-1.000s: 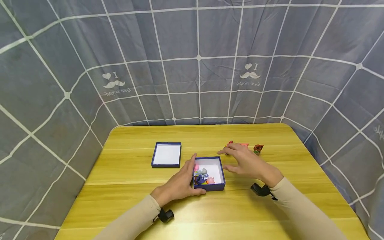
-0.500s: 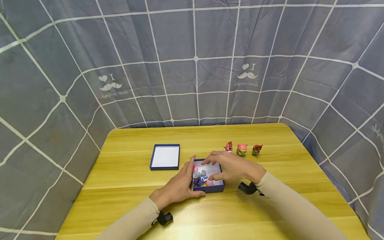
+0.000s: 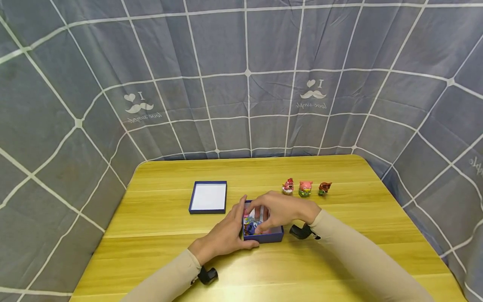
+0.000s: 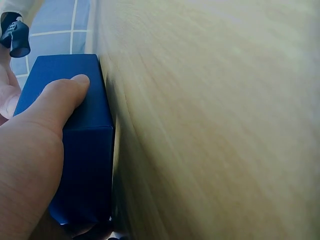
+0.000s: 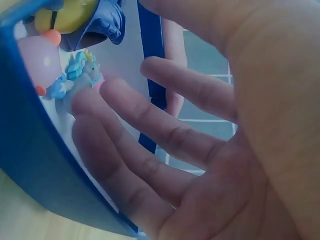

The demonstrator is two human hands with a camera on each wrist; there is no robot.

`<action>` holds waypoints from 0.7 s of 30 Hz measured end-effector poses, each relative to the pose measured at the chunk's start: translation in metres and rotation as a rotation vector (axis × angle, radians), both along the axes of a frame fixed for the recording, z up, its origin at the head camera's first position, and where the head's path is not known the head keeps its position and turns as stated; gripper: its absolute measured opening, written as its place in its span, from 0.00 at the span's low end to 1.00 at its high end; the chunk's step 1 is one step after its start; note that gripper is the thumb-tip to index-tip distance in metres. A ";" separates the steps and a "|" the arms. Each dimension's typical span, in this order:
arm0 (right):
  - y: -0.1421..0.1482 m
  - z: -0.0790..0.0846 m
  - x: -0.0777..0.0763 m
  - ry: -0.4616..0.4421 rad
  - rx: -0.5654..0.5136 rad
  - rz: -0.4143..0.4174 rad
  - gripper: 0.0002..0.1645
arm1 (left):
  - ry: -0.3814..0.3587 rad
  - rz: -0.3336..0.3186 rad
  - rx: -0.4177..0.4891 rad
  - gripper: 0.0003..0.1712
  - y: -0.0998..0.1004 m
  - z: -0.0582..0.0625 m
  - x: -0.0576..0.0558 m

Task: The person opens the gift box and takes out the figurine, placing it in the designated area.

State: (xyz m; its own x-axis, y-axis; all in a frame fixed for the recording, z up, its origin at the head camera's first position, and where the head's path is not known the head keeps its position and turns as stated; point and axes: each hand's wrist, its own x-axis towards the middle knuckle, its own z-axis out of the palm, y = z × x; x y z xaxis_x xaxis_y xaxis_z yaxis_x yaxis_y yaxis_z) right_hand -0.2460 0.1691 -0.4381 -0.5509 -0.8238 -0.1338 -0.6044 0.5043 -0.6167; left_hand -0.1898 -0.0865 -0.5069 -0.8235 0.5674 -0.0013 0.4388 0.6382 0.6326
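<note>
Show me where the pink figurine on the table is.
In the head view, the pink figurine stands on the table's right half, between the red-and-white figurine and the brown figurine, beyond the right hand.

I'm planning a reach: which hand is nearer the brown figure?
Right. The right hand reaches into the box, to the near left of the brown figure; the left hand is farther left, holding the box.

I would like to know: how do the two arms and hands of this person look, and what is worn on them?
Both arms have plain, long beige sleeves, reaching close to the wrists. A small black device with a rounded end sits at each wrist. The left hand and right hand are bare, without gloves.
</note>
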 end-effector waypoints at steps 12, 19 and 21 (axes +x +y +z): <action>-0.016 -0.005 -0.011 -0.099 0.011 0.028 0.23 | 0.018 0.001 -0.003 0.83 -0.002 -0.002 -0.001; -0.026 -0.010 -0.014 -0.096 0.023 0.055 0.13 | 0.041 -0.016 -0.012 0.82 -0.001 0.000 -0.001; -0.028 -0.011 -0.014 -0.084 0.031 0.061 0.11 | 0.037 -0.012 -0.015 0.82 -0.002 0.000 -0.001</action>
